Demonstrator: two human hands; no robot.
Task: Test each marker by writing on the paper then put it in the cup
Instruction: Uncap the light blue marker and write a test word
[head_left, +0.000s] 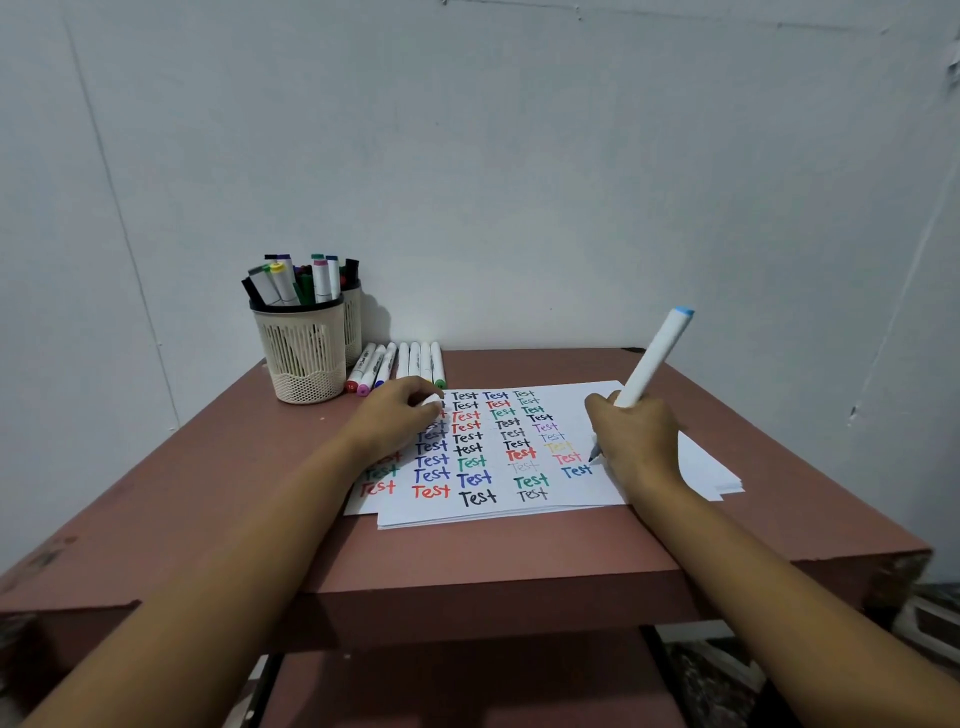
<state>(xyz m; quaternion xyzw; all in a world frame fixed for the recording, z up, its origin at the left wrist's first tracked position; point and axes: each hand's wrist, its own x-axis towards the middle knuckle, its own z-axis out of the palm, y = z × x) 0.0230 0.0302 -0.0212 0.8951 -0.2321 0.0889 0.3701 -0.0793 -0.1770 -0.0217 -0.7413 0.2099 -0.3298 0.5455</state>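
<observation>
The right hand (636, 441) grips a fat white marker (655, 358) with a pale blue end, tilted towards one o'clock, its dark tip just at the paper (571, 400) by a blue "Test" at the sheet's three o'clock. The left hand (400, 415), fingers curled round a small white cap (431, 400), rests at the sheet's ten o'clock. The cream mesh cup (304, 358), crowded with markers, stands at the table's (727, 519) eleven o'clock, with loose markers (410, 361) lying just beside it.

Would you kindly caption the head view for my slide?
Right hand presses a blue-ended marker to the paper; left hand holds a white cap.
</observation>
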